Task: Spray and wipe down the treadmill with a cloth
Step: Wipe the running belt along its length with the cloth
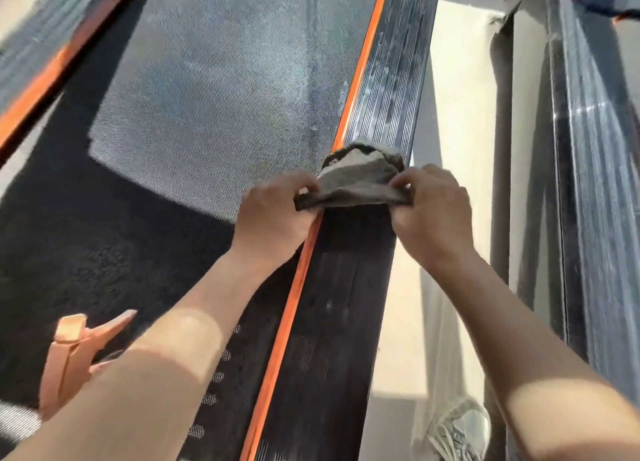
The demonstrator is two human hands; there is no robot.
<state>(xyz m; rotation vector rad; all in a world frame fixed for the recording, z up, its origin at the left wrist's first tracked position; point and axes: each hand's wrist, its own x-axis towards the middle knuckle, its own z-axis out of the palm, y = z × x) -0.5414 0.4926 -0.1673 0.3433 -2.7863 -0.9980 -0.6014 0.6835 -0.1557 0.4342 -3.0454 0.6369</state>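
The treadmill fills the view: a dark textured belt (194,121) on the left, and a ribbed black side rail (346,304) edged by an orange stripe (287,304) running up the middle. A grey, dirty cloth (360,180) lies bunched across the side rail. My left hand (277,214) pinches the cloth's left end, over the orange stripe. My right hand (433,211) pinches its right end at the rail's outer edge. The rail beyond the cloth shows dusty pale streaks. The orange trigger head of a spray bottle (76,349) stands on the belt at lower left, behind my left forearm.
A pale floor strip (453,148) runs right of the rail. A second dark ribbed machine (595,183) stands further right. A grey sneaker (460,433) rests on the floor at bottom right. The treadmill's left rail with orange stripe (38,89) crosses the upper left.
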